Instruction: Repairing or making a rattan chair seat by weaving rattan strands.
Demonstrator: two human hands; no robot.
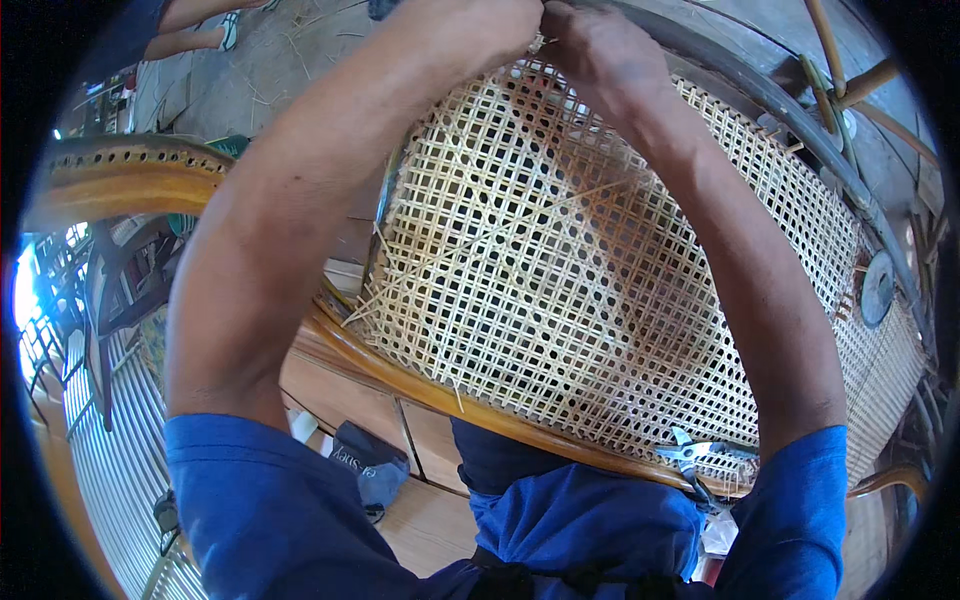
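A woven cane panel (500, 300) stretches across a curved, honey-brown wooden frame (400, 378) in front of me. My left hand (490, 28) and my right hand (612, 58) meet at the panel's far edge, near the top of the picture. Fingers on both are closed close together; what they pinch is hidden, though short cane ends show just below them. One loose cane strand (480, 238) lies slantwise over the weave. On the near edge, by my right elbow, rest metal hand cutters (688, 452).
A grey round disc (877, 288) lies on the weave at right, beside a dark curved rail (770, 95). A brown wooden piece with holes (130, 168) juts in at left. Dark cloth (370, 465) lies below the frame. Another person's foot (229, 32) shows at top left.
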